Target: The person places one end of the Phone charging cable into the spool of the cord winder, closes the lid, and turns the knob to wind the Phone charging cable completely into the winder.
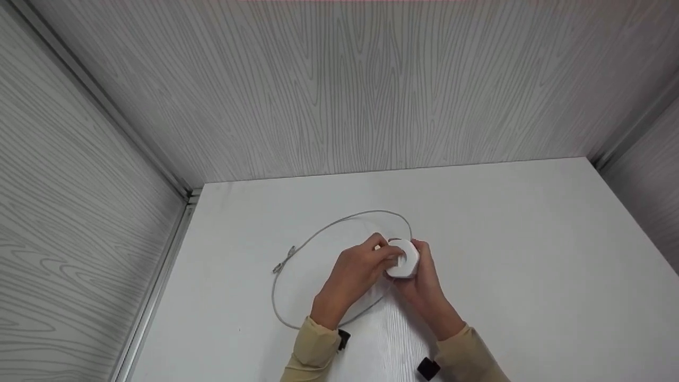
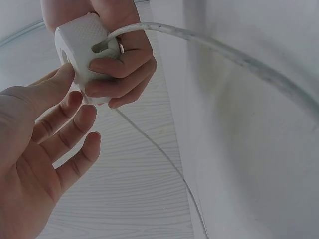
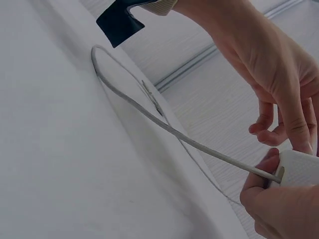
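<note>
The white ring-shaped housing (image 1: 412,261) was located above the table (image 1: 504,254), held between the two hands. The right hand (image 1: 421,286) was clamped on the housing, its fingers wrapped around the outer wall. The left hand (image 1: 358,270) was positioned left of the housing, with a digit touching the rim of its central opening and three fingertips loosely bent beside it; whether thumb and finger pinched anything inside could not be told. The side wall of the housing had a finely textured surface; whether it bore any lettering could not be made out. A pale cable (image 3: 167,128) exited a slot (image 2: 103,47) in the housing's side and formed a wide loop on the table, left of the housing. Small fittings (image 1: 277,268) lay along the far left of that loop. Nearer the wearer than the housing were two beige sleeves (image 1: 313,347), each with a black block (image 1: 428,369) at the cuff. Beyond the housing stood a grey wood-grain panel (image 1: 345,95).
</note>
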